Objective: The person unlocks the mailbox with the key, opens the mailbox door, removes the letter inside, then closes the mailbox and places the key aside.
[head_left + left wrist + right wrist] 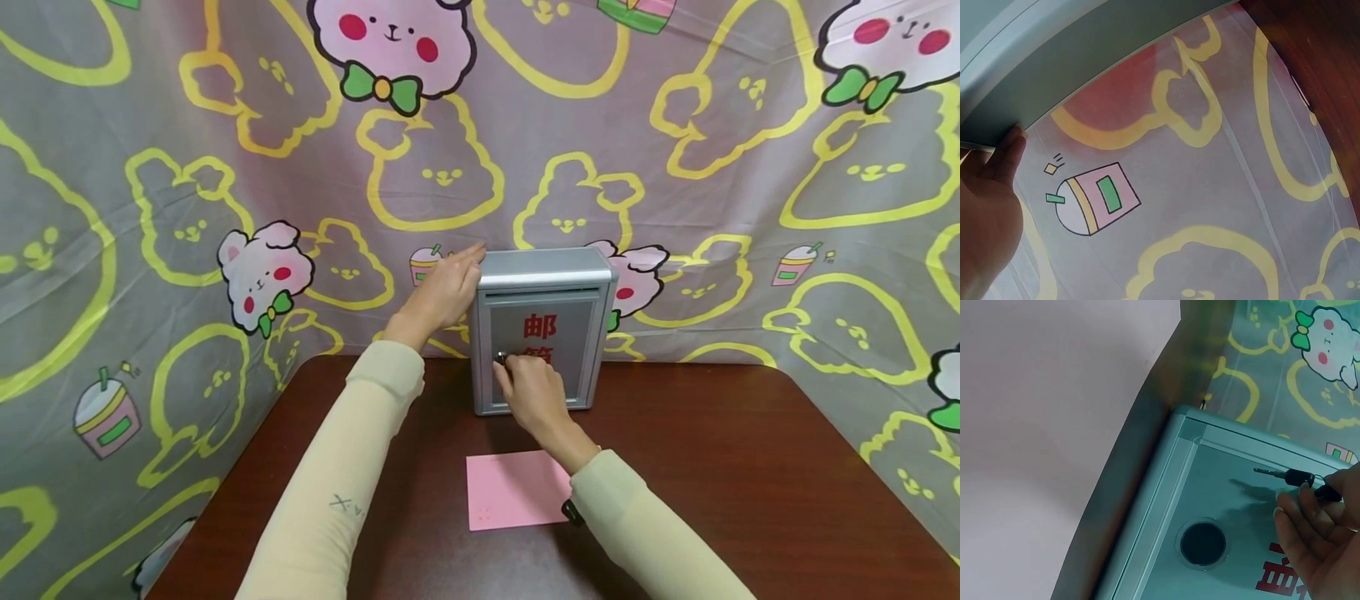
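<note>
A grey metal mailbox [600, 325] with red characters on its front stands upright on the table, close to the backdrop. My left hand [444, 292] rests against its upper left corner; in the left wrist view the fingers [1011, 150] touch the box's side. At the left of the front panel, my right hand [534, 392] pinches one of two black-headed keys. The other key [1299, 477] dangles from the ring with its blade pointing away from the fingers. The lock and the held key's blade are hidden behind the hand. A dark round window [1202, 544] shows lower on the panel.
A pink envelope-like sheet [510, 492] lies flat on the brown table [697, 467] in front of the mailbox, partly under my right forearm. A small black object [572, 512] shows by the right sleeve. Patterned cloth [435, 183] hangs behind and at both sides.
</note>
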Available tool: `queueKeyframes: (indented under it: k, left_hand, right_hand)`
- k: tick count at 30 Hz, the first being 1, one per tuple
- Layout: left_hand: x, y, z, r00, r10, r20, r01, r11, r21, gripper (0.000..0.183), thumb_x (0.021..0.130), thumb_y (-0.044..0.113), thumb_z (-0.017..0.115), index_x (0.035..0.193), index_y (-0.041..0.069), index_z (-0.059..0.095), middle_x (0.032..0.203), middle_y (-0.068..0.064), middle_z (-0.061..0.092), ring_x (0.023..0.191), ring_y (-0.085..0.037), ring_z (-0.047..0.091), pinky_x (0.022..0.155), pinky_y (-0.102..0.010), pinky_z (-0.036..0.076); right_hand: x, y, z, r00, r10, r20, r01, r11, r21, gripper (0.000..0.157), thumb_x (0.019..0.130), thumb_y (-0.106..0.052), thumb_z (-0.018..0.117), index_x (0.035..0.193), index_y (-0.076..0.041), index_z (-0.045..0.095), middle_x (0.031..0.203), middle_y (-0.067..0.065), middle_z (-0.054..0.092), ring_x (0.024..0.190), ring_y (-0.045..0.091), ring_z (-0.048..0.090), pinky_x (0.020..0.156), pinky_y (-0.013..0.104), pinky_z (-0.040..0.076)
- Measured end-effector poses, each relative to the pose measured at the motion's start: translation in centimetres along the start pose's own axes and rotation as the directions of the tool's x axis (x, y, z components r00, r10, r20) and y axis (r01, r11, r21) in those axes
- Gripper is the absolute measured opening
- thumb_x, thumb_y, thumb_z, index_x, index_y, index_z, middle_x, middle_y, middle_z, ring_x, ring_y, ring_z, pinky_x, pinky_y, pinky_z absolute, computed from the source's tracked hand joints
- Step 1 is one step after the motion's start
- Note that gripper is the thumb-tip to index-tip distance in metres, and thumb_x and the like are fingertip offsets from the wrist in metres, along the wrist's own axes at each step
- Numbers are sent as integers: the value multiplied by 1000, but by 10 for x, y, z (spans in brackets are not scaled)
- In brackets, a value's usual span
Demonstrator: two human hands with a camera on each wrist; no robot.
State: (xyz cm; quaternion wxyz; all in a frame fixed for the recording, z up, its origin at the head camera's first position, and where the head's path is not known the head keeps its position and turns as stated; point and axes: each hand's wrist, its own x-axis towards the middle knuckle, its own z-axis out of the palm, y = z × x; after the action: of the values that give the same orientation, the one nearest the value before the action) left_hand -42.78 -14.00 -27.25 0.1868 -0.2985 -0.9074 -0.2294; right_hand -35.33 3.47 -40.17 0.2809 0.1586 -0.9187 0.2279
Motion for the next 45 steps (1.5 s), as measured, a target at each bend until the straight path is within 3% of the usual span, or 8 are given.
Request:
queueKeyframes:
  k: [16, 25, 35, 41, 45]
  left_hand:
    - [0, 1, 4, 1000, -16, 8, 16, 1000, 8, 57, 108, 26, 19, 154, 1, 45, 163, -9, 37, 152, -26, 33, 127, -37, 21]
    - [0, 1, 3, 1000, -10, -1, 10, 1000, 0, 58, 108, 26, 19, 154, 1, 44, 163, -9, 38, 152, -25, 33, 126, -37, 21]
    - [0, 0, 3, 1000, -9, -5, 9, 1000, 1, 57, 109, 26, 19, 153, 1, 45, 163, -9, 38, 151, -25, 33, 126, -37, 22]
    - [1, 1, 3, 1000, -1, -17, 1, 1000, 6, 55, 109, 23, 21, 153, 0, 45, 162, -10, 39, 151, -26, 34, 126, -36, 23]
    - [1, 0, 3, 1000, -9, -12, 9, 1000, 5, 55, 109, 23, 21, 154, 1, 44, 163, -9, 38, 151, -25, 33, 126, -36, 23]
  right_hand:
    - [-6, 5, 6, 990, -102, -96, 99, 995, -28, 31, 98, -24, 70, 72, -10, 62, 69, 4, 61, 64, 34, 67, 49, 48, 53]
    - [-5, 5, 6, 977, -173, -127, 162, 982, -97, 25, 95, -21, 75, 76, -7, 68, 72, 5, 62, 62, 33, 67, 46, 47, 53]
    - [-3, 7, 8, 928, -328, -177, 274, 922, -272, 16, 86, -14, 83, 78, -5, 72, 73, 5, 62, 60, 26, 65, 46, 41, 54]
    - [-2, 9, 7, 915, -367, -169, 306, 902, -305, 15, 89, -10, 76, 76, -6, 71, 73, 6, 61, 61, 25, 62, 46, 40, 53]
    - [-2, 10, 8, 893, -417, -169, 344, 875, -341, 12, 89, -4, 70, 77, -4, 71, 74, 8, 60, 62, 26, 61, 47, 40, 52]
